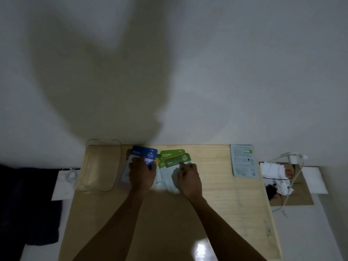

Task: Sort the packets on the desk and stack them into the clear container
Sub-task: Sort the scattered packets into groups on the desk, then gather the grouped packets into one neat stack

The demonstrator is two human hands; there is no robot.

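Note:
A clear container (99,164) stands at the far left of the wooden desk (169,213) and looks empty. Just right of it lies a pile topped by a blue-headed packet (144,152); my left hand (142,174) rests on that pile with fingers curled over the blue packet. A fanned group of green-headed packets (175,157) lies in the middle, and my right hand (189,178) presses on the front one with fingers bent. A grey packet (243,160) lies apart at the far right, back side up.
A white wall rises right behind the desk. Right of the desk sit crumpled white paper (276,173), a white cable (295,176) and brown cardboard (297,196). A dark cloth (30,204) lies at the left.

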